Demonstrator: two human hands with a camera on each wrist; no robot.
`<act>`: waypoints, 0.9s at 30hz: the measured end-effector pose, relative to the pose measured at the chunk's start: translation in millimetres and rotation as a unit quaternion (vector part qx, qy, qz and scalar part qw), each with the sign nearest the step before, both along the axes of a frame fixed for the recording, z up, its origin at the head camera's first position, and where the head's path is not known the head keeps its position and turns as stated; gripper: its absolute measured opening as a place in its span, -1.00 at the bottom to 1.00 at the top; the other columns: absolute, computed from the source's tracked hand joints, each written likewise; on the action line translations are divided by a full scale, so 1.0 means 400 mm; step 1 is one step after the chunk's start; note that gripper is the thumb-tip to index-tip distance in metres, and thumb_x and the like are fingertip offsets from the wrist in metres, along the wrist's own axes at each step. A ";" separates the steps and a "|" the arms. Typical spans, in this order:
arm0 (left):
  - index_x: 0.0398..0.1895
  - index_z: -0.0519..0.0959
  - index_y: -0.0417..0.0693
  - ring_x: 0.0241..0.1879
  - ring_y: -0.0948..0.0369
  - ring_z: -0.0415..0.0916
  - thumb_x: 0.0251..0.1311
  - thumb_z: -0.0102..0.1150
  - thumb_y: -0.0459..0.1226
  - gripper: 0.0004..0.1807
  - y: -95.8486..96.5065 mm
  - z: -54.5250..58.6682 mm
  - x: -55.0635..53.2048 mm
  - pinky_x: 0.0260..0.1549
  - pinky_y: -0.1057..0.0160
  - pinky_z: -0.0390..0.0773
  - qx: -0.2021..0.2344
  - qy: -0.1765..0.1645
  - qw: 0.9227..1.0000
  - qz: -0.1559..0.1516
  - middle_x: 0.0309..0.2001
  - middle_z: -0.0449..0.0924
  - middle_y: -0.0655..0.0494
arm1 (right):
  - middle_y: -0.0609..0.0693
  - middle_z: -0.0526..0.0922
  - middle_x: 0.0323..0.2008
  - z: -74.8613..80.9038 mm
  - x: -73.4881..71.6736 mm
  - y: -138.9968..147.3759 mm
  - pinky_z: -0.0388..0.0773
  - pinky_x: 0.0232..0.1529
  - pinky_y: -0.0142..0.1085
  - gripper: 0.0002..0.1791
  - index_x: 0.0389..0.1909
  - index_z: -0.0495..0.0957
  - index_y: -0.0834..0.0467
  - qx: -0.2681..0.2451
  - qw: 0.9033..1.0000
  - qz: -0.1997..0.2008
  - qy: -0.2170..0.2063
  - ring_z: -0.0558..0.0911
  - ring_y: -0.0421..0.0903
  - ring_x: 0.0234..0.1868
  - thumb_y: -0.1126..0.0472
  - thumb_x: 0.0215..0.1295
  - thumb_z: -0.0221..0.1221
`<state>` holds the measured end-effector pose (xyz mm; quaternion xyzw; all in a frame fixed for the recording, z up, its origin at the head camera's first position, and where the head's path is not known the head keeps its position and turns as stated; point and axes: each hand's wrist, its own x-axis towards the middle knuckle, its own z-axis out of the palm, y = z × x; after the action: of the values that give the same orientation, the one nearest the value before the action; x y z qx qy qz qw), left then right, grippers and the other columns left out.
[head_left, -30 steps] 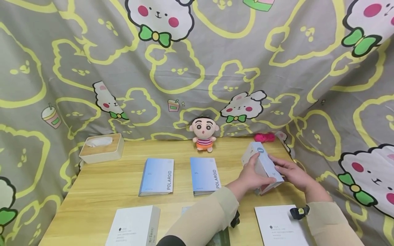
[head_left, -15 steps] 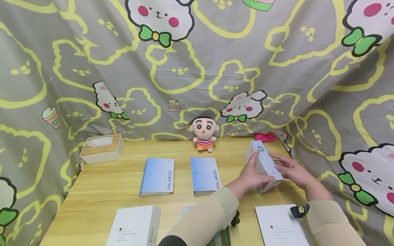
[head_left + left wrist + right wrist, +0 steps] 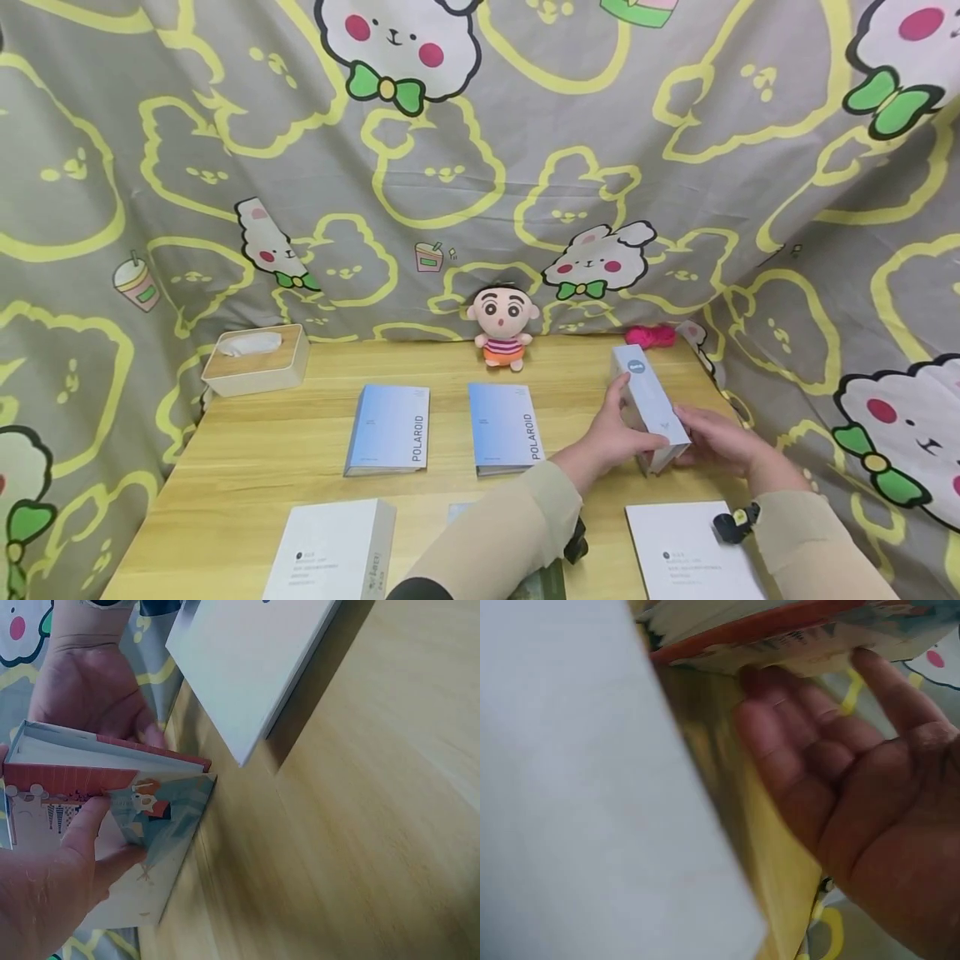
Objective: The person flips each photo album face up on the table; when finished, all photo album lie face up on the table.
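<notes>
We find the left grip (image 3: 606, 435) pinching the spine-up book (image 3: 651, 400), the right grip (image 3: 720, 442) resting relaxed against it; uneven support could tip it over.

"What sort of place is this?"
"A small homelike corner: cartoon cloth (image 3: 442, 179) hangs behind and beside the wooden desk (image 3: 232, 462)."
"What looks homely?"
"A tissue box (image 3: 255, 362) and a doll (image 3: 502, 327) along the back edge. Which room it is, I can't tell."
</notes>
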<state>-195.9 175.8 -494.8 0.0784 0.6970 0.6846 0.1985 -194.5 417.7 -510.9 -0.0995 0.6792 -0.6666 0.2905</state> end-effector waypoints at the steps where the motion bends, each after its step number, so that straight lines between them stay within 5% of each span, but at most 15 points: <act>1: 0.60 0.18 0.48 0.41 -0.10 0.38 0.02 0.63 -0.43 0.17 0.001 -0.002 0.001 0.26 0.16 0.51 0.002 -0.003 1.000 0.001 0.48 0.34 -0.11 | -0.19 0.75 0.04 -0.004 0.000 0.002 0.71 0.07 -0.19 -0.50 0.10 0.64 -0.32 0.002 1.000 0.011 -0.018 0.69 -0.24 0.05 -0.04 0.79 -0.34; 5: 0.62 0.18 0.45 0.41 -0.10 0.39 0.03 0.62 -0.44 0.17 0.001 -0.009 0.004 0.23 0.19 0.53 0.009 -0.005 1.000 0.006 0.49 0.34 -0.06 | -0.17 0.73 0.05 -0.011 0.004 0.000 0.71 0.08 -0.12 -0.49 0.08 0.64 -0.34 0.023 0.998 0.015 -0.051 0.68 -0.20 0.06 -0.15 0.77 -0.36; 10: 0.66 0.19 0.30 0.25 -0.09 0.55 0.03 0.53 -0.54 0.15 0.003 -0.018 0.014 0.03 0.24 0.67 0.053 -0.005 0.998 0.022 0.47 0.37 0.10 | -0.15 0.74 0.04 -0.016 -0.004 0.000 0.70 0.08 -0.12 -0.51 0.15 0.62 -0.22 0.044 0.998 0.006 -0.043 0.67 -0.20 0.05 -0.15 0.76 -0.32; 15: 0.65 0.19 0.27 0.09 0.07 0.62 0.07 0.48 -0.57 0.13 0.003 -0.019 0.018 -0.09 0.22 0.73 0.070 -0.019 0.997 0.027 0.42 0.38 0.14 | -0.07 0.73 0.03 -0.018 -0.013 -0.003 0.72 0.05 -0.15 -0.37 0.43 0.40 0.37 0.089 0.995 -0.036 -0.028 0.67 -0.20 0.02 -0.07 0.76 -0.18; 20: 0.67 0.15 0.29 -0.08 0.15 0.64 0.16 0.53 -0.46 0.09 0.003 -0.016 0.017 -0.25 0.09 0.79 0.032 -0.022 0.999 0.017 0.47 0.32 0.04 | 0.19 0.70 0.18 -0.011 -0.017 -0.015 0.70 0.05 -0.15 -0.24 0.54 0.01 0.59 0.142 0.989 -0.042 0.008 0.69 -0.20 0.06 0.01 0.75 -0.09; 27: 0.68 0.18 0.26 -0.07 0.18 0.59 0.16 0.58 -0.37 0.08 -0.007 -0.033 0.006 -0.27 0.10 0.78 -0.034 -0.007 0.999 0.016 0.46 0.38 -0.08 | 0.38 0.57 0.31 0.000 -0.013 -0.043 0.68 0.06 -0.13 -0.21 0.57 0.09 0.52 0.205 0.977 -0.058 0.024 0.65 -0.02 0.20 0.00 0.68 0.06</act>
<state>-193.6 173.2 -507.8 0.0554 0.7199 0.6639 0.1946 -199.6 400.6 -510.8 -0.0143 0.8129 -0.5264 0.2488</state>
